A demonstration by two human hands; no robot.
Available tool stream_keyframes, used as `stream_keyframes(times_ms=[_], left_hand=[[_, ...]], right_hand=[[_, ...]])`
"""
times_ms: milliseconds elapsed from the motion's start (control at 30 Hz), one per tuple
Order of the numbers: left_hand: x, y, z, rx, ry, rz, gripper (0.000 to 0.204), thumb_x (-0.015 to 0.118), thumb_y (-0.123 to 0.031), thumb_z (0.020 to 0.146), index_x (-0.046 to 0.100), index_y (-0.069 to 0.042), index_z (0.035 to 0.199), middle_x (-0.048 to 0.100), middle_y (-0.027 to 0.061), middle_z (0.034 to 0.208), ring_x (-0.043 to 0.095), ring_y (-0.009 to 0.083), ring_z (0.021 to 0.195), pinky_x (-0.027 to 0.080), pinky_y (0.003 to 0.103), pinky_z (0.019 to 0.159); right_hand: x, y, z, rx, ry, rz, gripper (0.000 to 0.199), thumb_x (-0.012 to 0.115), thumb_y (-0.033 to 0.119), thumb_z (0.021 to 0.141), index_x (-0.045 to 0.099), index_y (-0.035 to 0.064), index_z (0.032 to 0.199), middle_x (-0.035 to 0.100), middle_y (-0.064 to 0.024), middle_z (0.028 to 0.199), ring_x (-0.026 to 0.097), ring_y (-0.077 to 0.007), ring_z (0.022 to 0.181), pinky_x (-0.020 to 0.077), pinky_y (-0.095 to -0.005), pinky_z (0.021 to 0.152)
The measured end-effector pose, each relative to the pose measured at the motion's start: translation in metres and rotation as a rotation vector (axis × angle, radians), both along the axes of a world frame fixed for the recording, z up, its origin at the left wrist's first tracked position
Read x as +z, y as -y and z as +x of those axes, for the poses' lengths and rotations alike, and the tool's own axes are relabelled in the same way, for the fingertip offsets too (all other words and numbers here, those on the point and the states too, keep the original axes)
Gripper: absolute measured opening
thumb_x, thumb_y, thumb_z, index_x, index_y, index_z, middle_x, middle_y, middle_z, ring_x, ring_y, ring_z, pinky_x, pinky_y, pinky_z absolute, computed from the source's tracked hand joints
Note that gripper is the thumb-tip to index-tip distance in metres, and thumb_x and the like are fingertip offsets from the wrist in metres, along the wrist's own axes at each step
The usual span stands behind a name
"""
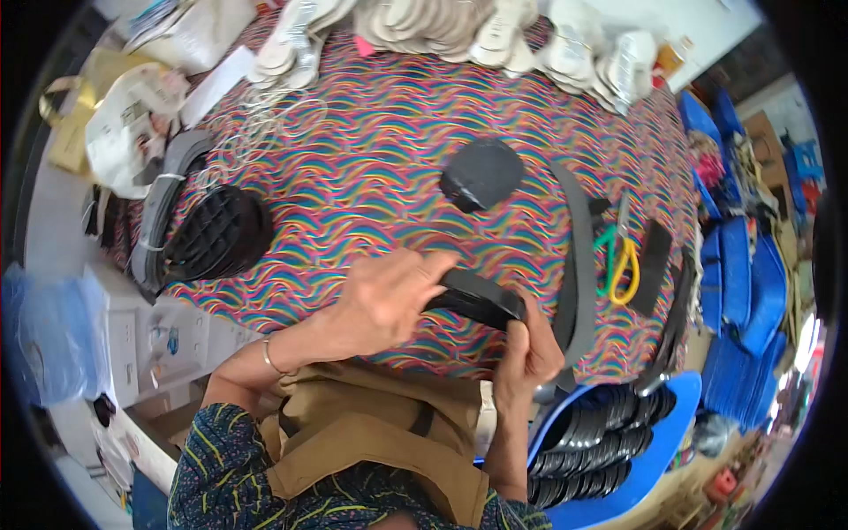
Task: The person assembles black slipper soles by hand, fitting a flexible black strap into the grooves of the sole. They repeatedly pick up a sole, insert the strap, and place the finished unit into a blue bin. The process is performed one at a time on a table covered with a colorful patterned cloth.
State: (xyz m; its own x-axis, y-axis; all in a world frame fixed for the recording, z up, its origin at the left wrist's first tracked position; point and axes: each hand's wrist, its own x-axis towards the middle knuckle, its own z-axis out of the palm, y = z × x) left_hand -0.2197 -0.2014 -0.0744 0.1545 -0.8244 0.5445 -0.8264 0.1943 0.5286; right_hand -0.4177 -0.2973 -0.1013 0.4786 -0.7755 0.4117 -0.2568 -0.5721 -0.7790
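A glossy black curved block, looking like a shoe heel (480, 299), is held just above the patterned cloth near my body. My right hand (534, 346) grips its right end, thumb in front and fingers behind. At the other end is my left hand (393, 287), slightly blurred, with thumb and forefinger closed about the block and the other fingers curled. Beyond my hands lies a dark rounded flat piece (482, 174) on the cloth. To the right rest long grey strips (579, 265), scissors with yellow and green handles (625, 272), and a short black strip (652, 267).
A blue bin (676, 415) of stacked black pieces stands at the lower right. Black gridded pieces (221, 234) and a bundle of grey strips (157, 216) lie on the left. Pale insoles (424, 26) line the far edge, near loose white cord (265, 128).
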Motion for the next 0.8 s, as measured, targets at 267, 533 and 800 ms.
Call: stream_keyframes(times_ms=[267,533,800], left_hand=[[-0.026,0.0,-0.003,-0.023,0.128,-0.162,0.059,0.063,0.005,0.072,0.051,0.009,0.129,0.056,0.0124,0.084,0.055,0.0261,0.067,0.046,0.039,0.056],[-0.036,-0.006,-0.004,0.029,-0.12,-0.129,0.059,0.072,0.011,0.07,0.047,0.004,0.123,0.064,0.0203,0.102,0.067,0.035,0.08,0.053,0.041,0.061],[-0.034,-0.003,-0.003,0.05,-0.244,-0.15,0.058,0.077,0.008,0.069,0.049,0.002,0.121,0.065,0.0187,0.1,0.068,0.0341,0.082,0.054,0.04,0.061]], right_hand=[[0.03,0.013,0.021,0.258,-0.179,-0.281,0.063,0.084,0.014,0.069,0.061,0.0015,0.126,0.062,-0.016,0.116,0.057,-0.0306,0.103,0.0471,-0.0386,0.086],[0.016,0.02,0.04,0.51,-0.157,-0.261,0.058,0.083,0.008,0.068,0.065,0.0072,0.123,0.051,-0.0059,0.09,0.055,-0.0219,0.076,0.0471,-0.0349,0.058],[0.011,0.02,0.049,0.42,-0.207,-0.299,0.052,0.084,0.013,0.07,0.064,0.0055,0.118,0.054,-0.0083,0.094,0.059,-0.0243,0.079,0.0496,-0.0358,0.06]])
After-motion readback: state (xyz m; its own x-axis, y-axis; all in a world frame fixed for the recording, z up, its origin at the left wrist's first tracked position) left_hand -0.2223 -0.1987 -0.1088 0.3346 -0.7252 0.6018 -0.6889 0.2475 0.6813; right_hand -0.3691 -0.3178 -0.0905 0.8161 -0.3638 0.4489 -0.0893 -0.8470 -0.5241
